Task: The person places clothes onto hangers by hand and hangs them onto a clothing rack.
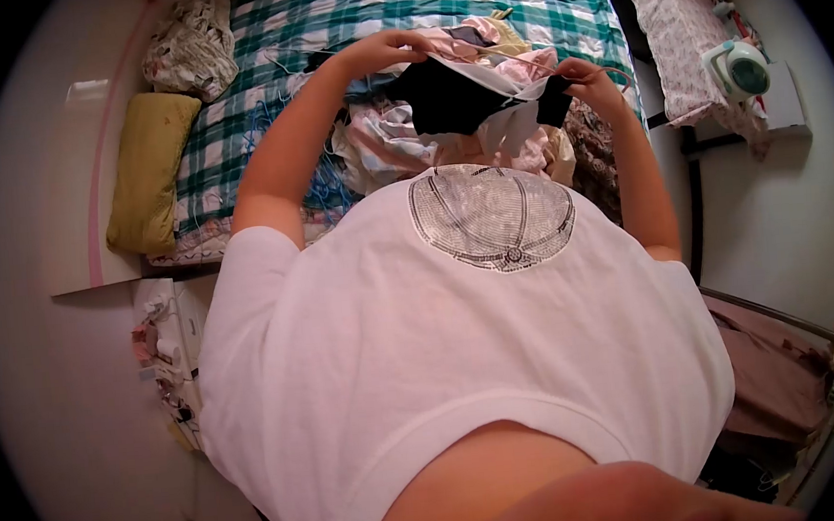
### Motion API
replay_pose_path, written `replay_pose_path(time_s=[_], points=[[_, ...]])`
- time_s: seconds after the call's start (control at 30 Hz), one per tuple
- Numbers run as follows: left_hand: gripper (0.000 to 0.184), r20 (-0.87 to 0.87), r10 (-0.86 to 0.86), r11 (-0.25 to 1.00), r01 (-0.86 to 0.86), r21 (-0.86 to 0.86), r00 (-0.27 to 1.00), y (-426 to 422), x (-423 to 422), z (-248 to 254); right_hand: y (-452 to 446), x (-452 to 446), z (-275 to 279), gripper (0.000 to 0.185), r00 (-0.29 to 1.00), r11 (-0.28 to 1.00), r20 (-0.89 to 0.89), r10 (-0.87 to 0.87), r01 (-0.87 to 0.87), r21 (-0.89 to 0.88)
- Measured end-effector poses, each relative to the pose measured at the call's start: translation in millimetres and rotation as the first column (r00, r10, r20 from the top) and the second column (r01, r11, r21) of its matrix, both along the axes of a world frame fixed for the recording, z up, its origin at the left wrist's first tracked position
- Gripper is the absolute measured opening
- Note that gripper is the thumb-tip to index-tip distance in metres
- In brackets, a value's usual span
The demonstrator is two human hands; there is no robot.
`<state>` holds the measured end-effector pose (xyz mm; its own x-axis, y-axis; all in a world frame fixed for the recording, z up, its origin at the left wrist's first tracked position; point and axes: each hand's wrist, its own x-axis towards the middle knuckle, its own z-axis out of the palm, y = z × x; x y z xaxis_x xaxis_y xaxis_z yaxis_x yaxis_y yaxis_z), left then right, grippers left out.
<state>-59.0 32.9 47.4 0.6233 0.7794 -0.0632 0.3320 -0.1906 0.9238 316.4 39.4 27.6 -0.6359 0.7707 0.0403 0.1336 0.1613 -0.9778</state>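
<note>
A black-and-white garment (446, 101) hangs stretched between two hands at about 12 o'clock from the wearer, above a heap of clothes on the plaid quilt (319, 13). It looks light, thin and limp: the lower edge sags into loose folds, so it would likely droop wherever it is not held. The cloth seems unlikely to break, though it may be a little slippery; the upper edge and its two ends look like the surest places to take hold, spread wide to keep the piece flat.

The left hand (389, 53) is at the garment's 10 o'clock, thumb and fingers drawn together in a narrow pinch on the upper corner. The right hand (591, 82) is at its 3 o'clock, also pinching the edge, with a thin pinkish strip (624, 76) curving out beside it; whether that is a strap or part of a hanger I cannot tell. Both grips look nearly closed, with little more than cloth between the fingertips.

Around the garment, pastel printed cloth (383, 138) lies towards 8 o'clock, blue cords (330, 181) farther out that way, and a brown patterned cloth (592, 144) at 4 o'clock.
</note>
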Motion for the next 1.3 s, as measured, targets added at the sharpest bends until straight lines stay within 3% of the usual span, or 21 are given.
replay_pose_path(time_s=[0.03, 0.13, 0.23, 0.33, 0.43, 0.53, 0.57, 0.63, 0.67, 0.7, 0.73, 0.77, 0.87, 0.93, 0.97, 1.07, 1.1, 1.3], points=[[0.015, 0.036, 0.005, 1.0, -0.004, -0.027, 0.999, 2.4, -3.1, 1.1, 2.9, 1.6, 0.5, 0.018, 0.999, 0.999, 0.043, 0.005, -0.006, 0.035], [0.019, 0.176, -0.009, 0.998, 0.02, -0.06, 0.984, 6.0, -12.8, -1.7, 4.8, 12.2, 5.5, 0.014, 0.909, 0.994, 0.412, -0.067, 0.024, 0.109], [0.022, 0.296, -0.029, 0.989, 0.071, -0.13, 0.955, 1.5, -13.6, 6.4, -1.6, 15.8, 7.8, 0.018, 0.846, 0.972, 0.521, -0.112, -0.016, 0.236], [0.017, 0.313, 0.013, 0.948, 0.088, -0.306, 0.95, -5.5, -6.7, 17.3, -7.3, 11.0, 8.0, 0.018, 0.883, 0.976, 0.466, -0.049, -0.057, 0.211], [0.016, 0.4, -0.01, 0.933, 0.152, -0.326, 0.916, -4.1, -4.7, 26.2, 4.1, 14.8, -3.6, 0.019, 0.916, 0.998, 0.401, 0.027, -0.05, 0.047], [0.024, -0.174, -0.076, 0.992, 0.093, 0.089, 0.982, -5.4, -3.9, 37.9, -0.7, 17.4, -3.6, 0.02, 0.981, 0.993, 0.193, -0.007, 0.03, -0.117], [0.028, -0.247, -0.069, 0.944, 0.144, 0.297, 0.966, -3.8, -7.9, 26.7, -0.8, 15.5, -6.8, 0.019, 0.991, 0.997, 0.134, -0.007, 0.017, -0.074], [0.024, -0.467, -0.05, 0.929, 0.213, 0.304, 0.883, -10.2, -8.0, 38.6, -5.6, 6.8, -11.3, 0.019, 1.0, 1.0, 0.012, 0.002, -0.002, 0.008], [0.022, -0.566, -0.037, 0.922, 0.247, 0.299, 0.824, -14.4, -7.5, 42.7, -5.4, 6.2, -8.0, 0.018, 0.985, 0.993, 0.173, 0.014, -0.034, 0.116], [0.018, -0.665, 0.005, 0.843, 0.355, 0.404, 0.746, -16.8, -7.0, 42.9, -9.9, 1.7, 8.4, 0.017, 0.944, 0.973, 0.33, 0.007, -0.083, 0.216], [0.017, -0.658, 0.005, 0.833, 0.361, 0.42, 0.753, -18.7, -5.6, 40.4, -14.6, -1.1, 17.1, 0.017, 0.879, 0.941, 0.477, -0.018, -0.147, 0.305], [0.017, -0.65, 0.006, 0.821, 0.368, 0.437, 0.76, -20.6, -3.5, 34.2, -18.7, -1.9, 16.7, 0.015, 0.852, 0.875, 0.512, -0.113, -0.158, 0.457], [0.016, -0.614, -0.015, 0.794, 0.383, 0.472, 0.789, -25.9, 2.6, 15.9, -12.3, -1.6, 9.1, 0.017, 0.793, 0.943, 0.606, -0.064, -0.151, 0.298], [0.016, -0.578, -0.011, 0.788, 0.362, 0.497, 0.816, -31.1, 7.6, 13.7, -9.5, -1.6, -7.7, 0.021, 0.973, 0.985, 0.21, -0.091, 0.058, 0.16], [0.016, -0.579, -0.02, 0.79, 0.368, 0.49, 0.815, -30.9, 8.6, 13.7, -5.6, -0.2, -12.4, 0.024, 0.991, 0.989, -0.001, -0.132, 0.132, 0.059], [0.018, -0.594, -0.056, 0.795, 0.396, 0.459, 0.803, -32.2, 8.7, 12.0, 6.3, 20.2, -9.2, 0.028, 0.958, 0.955, 0.153, -0.242, 0.208, 0.212], [0.018, -0.602, -0.075, 0.796, 0.412, 0.444, 0.795, -31.3, 8.3, 11.6, -4.4, 14.0, 9.0, 0.03, 0.946, 0.952, 0.162, -0.282, 0.255, 0.169], [0.016, -0.535, -0.184, 0.814, 0.433, 0.387, 0.825, -33.7, 16.6, 11.6, -6.2, -3.4, 2.8, 0.03, 0.969, 0.957, -0.007, -0.246, 0.244, 0.155]])
